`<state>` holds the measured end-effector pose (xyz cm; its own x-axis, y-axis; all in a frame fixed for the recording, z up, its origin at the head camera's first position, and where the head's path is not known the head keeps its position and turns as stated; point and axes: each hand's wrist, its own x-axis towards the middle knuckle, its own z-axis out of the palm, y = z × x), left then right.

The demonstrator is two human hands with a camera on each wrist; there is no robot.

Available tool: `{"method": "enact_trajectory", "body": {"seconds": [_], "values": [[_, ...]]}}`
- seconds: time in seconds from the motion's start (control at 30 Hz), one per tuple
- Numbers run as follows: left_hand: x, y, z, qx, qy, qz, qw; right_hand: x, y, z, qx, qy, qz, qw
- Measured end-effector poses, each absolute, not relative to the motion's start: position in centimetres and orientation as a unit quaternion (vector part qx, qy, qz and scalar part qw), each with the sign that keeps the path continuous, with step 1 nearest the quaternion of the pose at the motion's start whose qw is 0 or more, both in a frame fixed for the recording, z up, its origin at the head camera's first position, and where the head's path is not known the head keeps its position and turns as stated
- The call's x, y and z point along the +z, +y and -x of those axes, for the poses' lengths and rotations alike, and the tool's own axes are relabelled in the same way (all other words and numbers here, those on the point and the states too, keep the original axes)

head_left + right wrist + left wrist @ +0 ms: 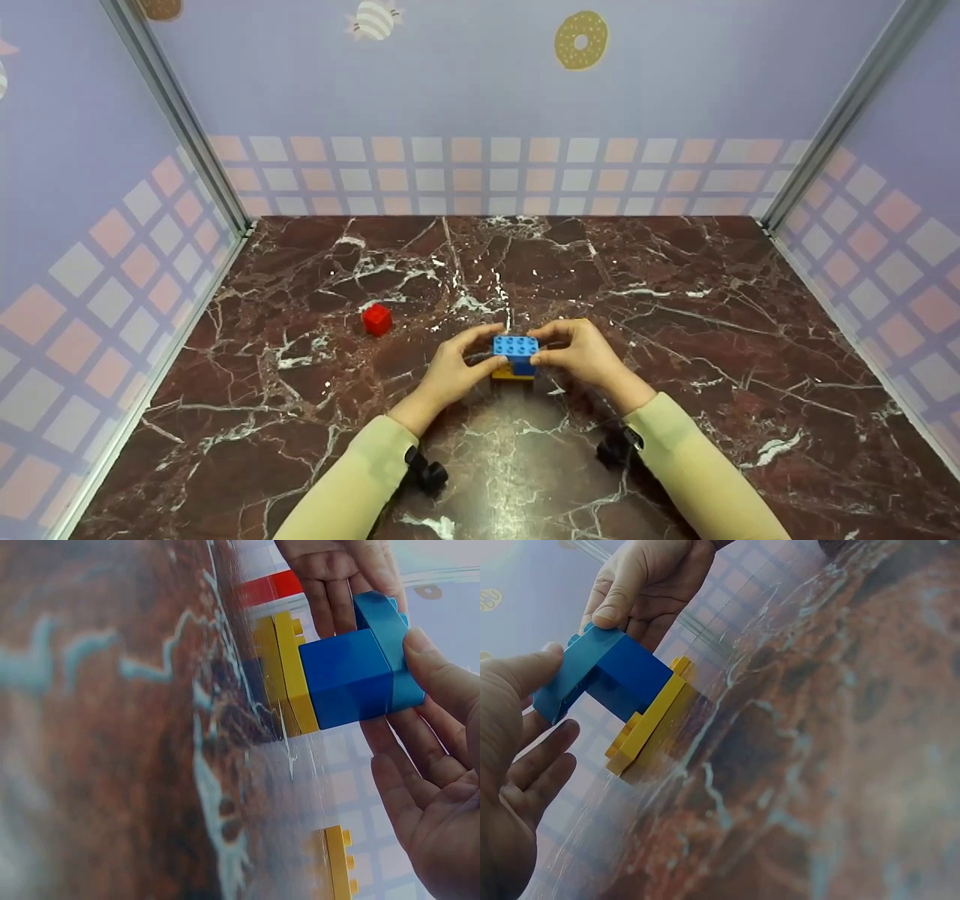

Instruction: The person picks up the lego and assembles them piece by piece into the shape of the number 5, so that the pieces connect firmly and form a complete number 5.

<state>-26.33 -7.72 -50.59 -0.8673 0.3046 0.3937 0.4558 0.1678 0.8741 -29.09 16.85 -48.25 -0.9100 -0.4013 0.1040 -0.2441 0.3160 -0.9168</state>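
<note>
A light blue brick (516, 346) with studs on top caps a darker blue block (349, 679), which stands on a flat yellow brick (654, 724) on the table. My left hand (450, 368) pinches the light blue brick's left end between thumb and fingers. At the opposite end, my right hand (590, 357) grips the same brick with its thumb in front and fingers behind. The light blue brick reaches out past the darker block on the left, leaving a gap above the yellow brick there.
A red brick (377, 319) lies on the marbled table (300, 420), left of and beyond the stack. Another yellow brick (340, 862) shows in the right wrist view, mostly hidden behind my right hand in the head view. Patterned walls (480, 97) enclose the back and sides.
</note>
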Motion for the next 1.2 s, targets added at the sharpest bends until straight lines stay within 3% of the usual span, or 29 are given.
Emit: {"method": "enact_trajectory", "body": {"seconds": [0.77,1.2], "values": [[-50.4,-8.8,27.0,-0.608,-0.756,0.218,0.105,-48.2,16.8,29.2,-0.546,0.810,0.201,0.072],[-49.8,-10.9,28.3,-0.596,-0.766,0.170,0.168,-48.3,16.9,29.2,-0.544,0.814,0.188,0.077]]}}
